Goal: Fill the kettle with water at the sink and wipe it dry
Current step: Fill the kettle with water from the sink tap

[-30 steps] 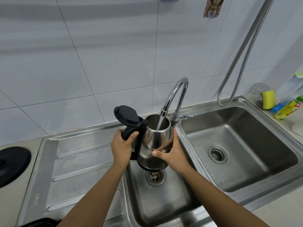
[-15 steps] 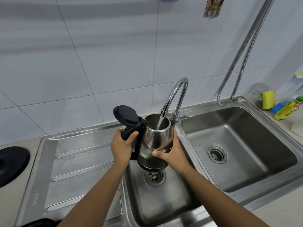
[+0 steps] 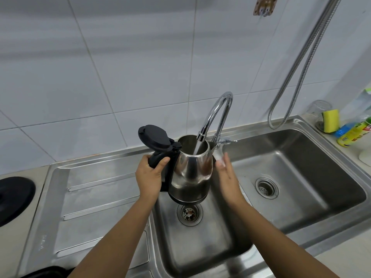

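Left hand (image 3: 149, 178) wraps its fingers around the black plastic handle (image 3: 160, 163) of the stainless-steel electric kettle (image 3: 191, 173), thumb laid over the top of the grip, and holds the kettle upright in the air above the small near basin (image 3: 200, 243) of the steel double sink. Right hand (image 3: 227, 177) is flat and spread, fingers straight and pointing up, just beside the kettle's right flank; it grips nothing, and whether the palm touches the metal cannot be told. Both bare forearms reach in from the bottom edge.

Below the kettle's dark base sits the round drain strainer (image 3: 189, 213) of the near basin. The kettle's black hinged lid (image 3: 155, 138) stands tipped open to the left, above the handle. A stream of water (image 3: 197, 148) falls from the curved chrome tap (image 3: 217, 115) straight into the kettle's open mouth.

To the left lies the ribbed steel draining board (image 3: 90, 197), with a round black disc (image 3: 14, 197) at the far left edge. To the right is the larger basin (image 3: 301, 167) with its own drain. Past its far right corner stand a yellow sponge (image 3: 331, 120) against a clear glass jar (image 3: 319, 109), and a yellow-green bottle (image 3: 355, 133) lying beside them. A flexible metal hose (image 3: 297, 83) hangs down the white tiled wall (image 3: 120, 67).
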Demonstrator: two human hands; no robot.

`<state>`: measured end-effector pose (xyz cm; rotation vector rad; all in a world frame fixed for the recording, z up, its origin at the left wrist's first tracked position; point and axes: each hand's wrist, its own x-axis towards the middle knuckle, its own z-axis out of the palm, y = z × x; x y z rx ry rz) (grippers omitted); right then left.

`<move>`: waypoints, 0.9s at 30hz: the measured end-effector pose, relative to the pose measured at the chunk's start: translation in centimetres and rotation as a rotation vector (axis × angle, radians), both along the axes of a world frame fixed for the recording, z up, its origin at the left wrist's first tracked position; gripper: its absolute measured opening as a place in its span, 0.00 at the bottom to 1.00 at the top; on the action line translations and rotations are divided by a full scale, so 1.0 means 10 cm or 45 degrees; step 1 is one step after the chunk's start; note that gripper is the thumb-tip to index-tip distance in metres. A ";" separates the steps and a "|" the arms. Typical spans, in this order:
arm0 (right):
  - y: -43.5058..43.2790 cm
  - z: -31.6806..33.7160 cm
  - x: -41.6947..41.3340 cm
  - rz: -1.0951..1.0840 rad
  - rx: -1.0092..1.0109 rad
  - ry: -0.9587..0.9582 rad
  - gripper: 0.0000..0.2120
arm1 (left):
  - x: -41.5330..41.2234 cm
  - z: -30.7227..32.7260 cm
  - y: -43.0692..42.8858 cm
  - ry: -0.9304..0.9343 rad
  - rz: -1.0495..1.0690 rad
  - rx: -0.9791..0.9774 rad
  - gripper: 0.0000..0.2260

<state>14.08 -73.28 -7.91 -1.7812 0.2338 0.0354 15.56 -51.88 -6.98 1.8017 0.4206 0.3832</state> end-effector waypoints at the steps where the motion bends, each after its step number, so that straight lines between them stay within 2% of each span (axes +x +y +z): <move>1: -0.09 -0.01 0.09 -0.080 -0.101 0.000 0.30 | 0.00 0.00 0.00 0.002 0.002 0.003 0.14; 4: -0.37 -0.08 0.41 -0.134 -0.445 0.020 0.32 | 0.00 -0.02 0.03 0.012 0.007 0.011 0.14; 9: -0.57 -0.22 0.70 0.102 -1.061 0.135 0.37 | 0.01 -0.08 0.04 0.020 0.015 -0.009 0.14; 11: -0.59 -0.30 0.74 0.153 -1.201 0.169 0.39 | 0.01 -0.09 0.05 0.022 0.010 -0.010 0.14; 27: -0.58 -0.38 0.81 0.162 -1.329 0.239 0.44 | 0.01 -0.06 0.04 0.031 -0.010 0.016 0.13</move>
